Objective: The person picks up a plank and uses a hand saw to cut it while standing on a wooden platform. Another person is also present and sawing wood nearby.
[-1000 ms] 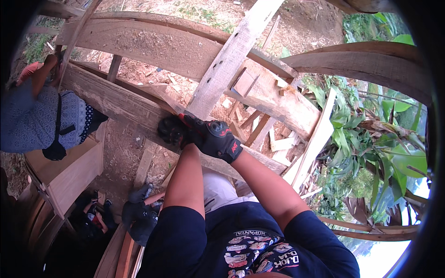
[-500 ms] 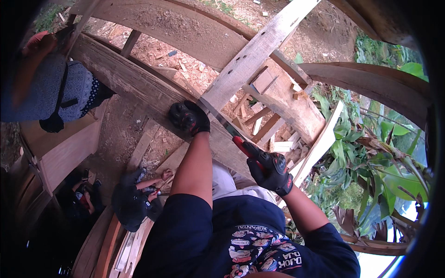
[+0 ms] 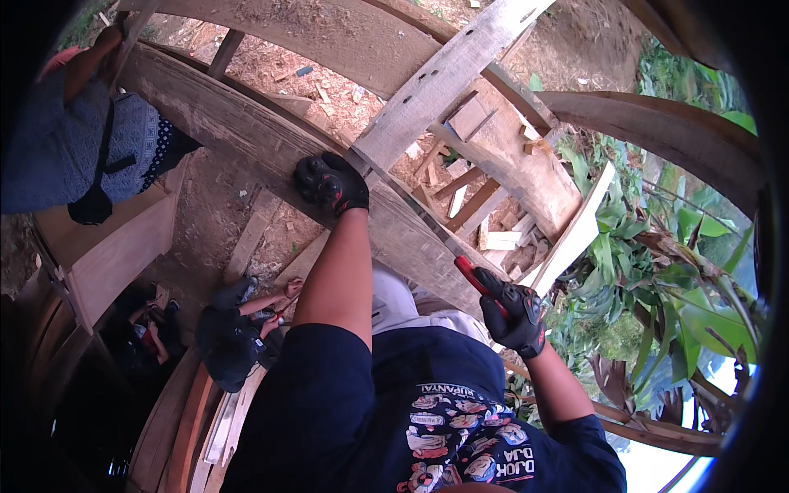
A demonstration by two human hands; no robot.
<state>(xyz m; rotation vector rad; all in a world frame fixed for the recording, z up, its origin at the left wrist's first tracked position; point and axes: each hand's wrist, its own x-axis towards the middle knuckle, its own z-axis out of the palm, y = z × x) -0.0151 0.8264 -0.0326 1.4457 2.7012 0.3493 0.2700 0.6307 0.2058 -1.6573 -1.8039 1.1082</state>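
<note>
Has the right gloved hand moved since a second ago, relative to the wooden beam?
Yes. The right hand, gripping a red-handled saw, has pulled back down along the wooden beam, away from the left hand, which it was beside before.

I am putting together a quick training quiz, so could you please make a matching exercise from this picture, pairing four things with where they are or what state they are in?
Things:
1. left hand
2. right hand
3. hand saw
4. crouching person

Places or states:
A. far below, on the ground
B. closed around a red handle
C. blade laid along the wooden beam
D. gloved, pressed on the beam's edge

Pairs: 1-D, 2-B, 3-C, 4-A
</note>
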